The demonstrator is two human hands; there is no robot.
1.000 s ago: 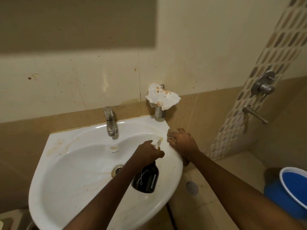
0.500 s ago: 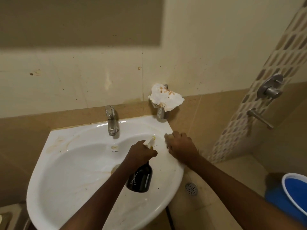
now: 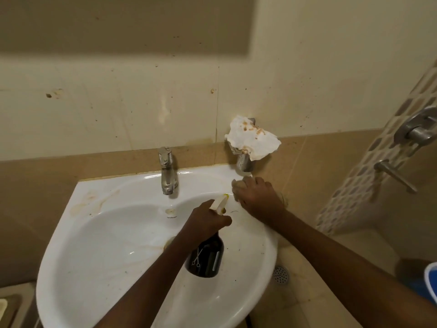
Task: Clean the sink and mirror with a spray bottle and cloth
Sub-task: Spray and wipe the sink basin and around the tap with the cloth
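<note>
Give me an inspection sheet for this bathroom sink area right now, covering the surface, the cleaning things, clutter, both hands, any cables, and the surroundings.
Surface: white corner sink, brownish stains on its left rim, specks and streaks in the basin.
Job's things: dark spray bottle with pale nozzle over the basin; scrub pad or cloth on the right rim, mostly hidden.
Clutter: stained white tissue on a wall fitting above the sink.
Grippers: left hand grips the bottle's neck; right hand presses the pad on the rim.
Cables: nothing seen.
Surroundings: tap, spotted wall tiles, shower valve, floor drain, blue bucket.
</note>
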